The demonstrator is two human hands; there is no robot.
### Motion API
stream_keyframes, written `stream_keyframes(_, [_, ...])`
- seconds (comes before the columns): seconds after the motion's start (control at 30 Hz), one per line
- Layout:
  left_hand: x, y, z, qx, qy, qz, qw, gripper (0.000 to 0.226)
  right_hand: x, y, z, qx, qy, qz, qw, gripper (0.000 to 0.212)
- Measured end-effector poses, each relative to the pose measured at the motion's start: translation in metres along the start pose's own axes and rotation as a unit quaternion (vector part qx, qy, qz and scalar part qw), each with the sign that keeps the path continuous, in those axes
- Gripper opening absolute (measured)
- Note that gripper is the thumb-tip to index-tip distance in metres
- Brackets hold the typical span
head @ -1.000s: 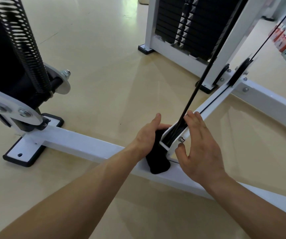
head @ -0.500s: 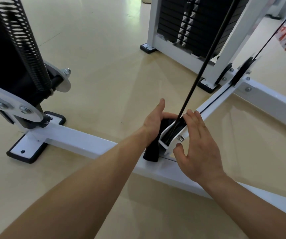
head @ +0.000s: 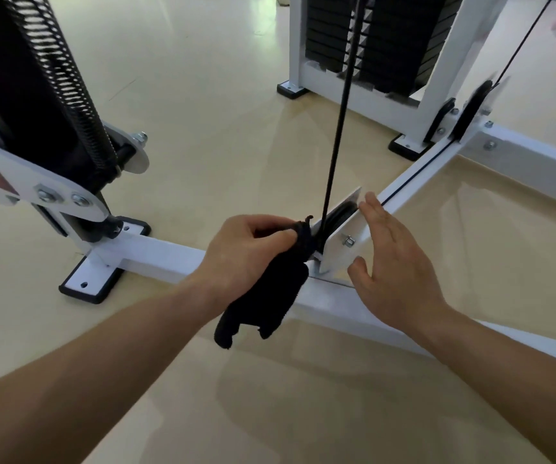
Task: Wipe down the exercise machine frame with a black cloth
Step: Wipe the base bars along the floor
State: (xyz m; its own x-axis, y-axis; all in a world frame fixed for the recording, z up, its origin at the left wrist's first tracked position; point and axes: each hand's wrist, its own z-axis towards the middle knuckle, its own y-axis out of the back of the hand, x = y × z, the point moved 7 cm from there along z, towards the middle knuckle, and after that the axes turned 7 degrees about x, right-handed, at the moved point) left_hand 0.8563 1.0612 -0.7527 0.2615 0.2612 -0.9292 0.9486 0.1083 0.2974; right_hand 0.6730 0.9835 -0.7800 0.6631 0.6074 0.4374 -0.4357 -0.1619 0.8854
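One black cloth, pinched in the curled fingers of the left hand, sits against the left side of the one pulley bracket. Its tail hangs over the white frame bar. Right hand: fingers straight, together, alongside the bracket's right plate.

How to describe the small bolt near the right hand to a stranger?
Find the long white floor beam. A tilted white pulley plate rises from it beside the right hand; the bolt is the single silver nut on that plate's face.
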Motion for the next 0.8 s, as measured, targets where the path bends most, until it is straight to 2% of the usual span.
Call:
stream_keyframes(0.17, [-0.018, -0.035, -0.022, 0.013, -0.062, 0.057, 0.996, 0.014, 0.01, 0.009, -0.026, 0.063, 0.019, 0.128, 0.99, 0.069])
stream_keyframes(0.3, [-0.028, -0.07, -0.015, 0.027, -0.081, 0.054, 0.995, 0.016, 0.008, 0.017, -0.043, 0.122, 0.04, 0.17, 0.977, 0.067])
stream_keyframes(0.4, [-0.034, -0.098, -0.004, 0.042, -0.07, 0.059, 0.995, 0.015, -0.013, 0.026, -0.062, 0.132, 0.015, 0.204, 0.97, 0.084])
stream_keyframes(0.47, [-0.038, -0.119, 0.003, 0.042, -0.057, 0.035, 0.997, 0.014, -0.03, 0.036, -0.074, 0.121, 0.002, 0.182, 0.976, 0.104])
stream_keyframes(0.57, [-0.048, -0.15, 0.016, 0.039, 0.01, -0.075, 0.996, 0.008, -0.046, 0.056, -0.087, 0.054, 0.036, 0.09, 0.994, 0.112])
stream_keyframes(0.7, [-0.061, -0.183, 0.029, 0.064, 0.083, -0.202, 0.974, 0.015, -0.071, 0.073, -0.088, 0.005, 0.016, 0.079, 0.997, 0.094])
stream_keyframes(0.8, [-0.067, -0.198, 0.036, 0.096, 0.084, -0.211, 0.969, 0.02, -0.088, 0.086, -0.084, -0.019, 0.006, 0.056, 0.998, 0.077])
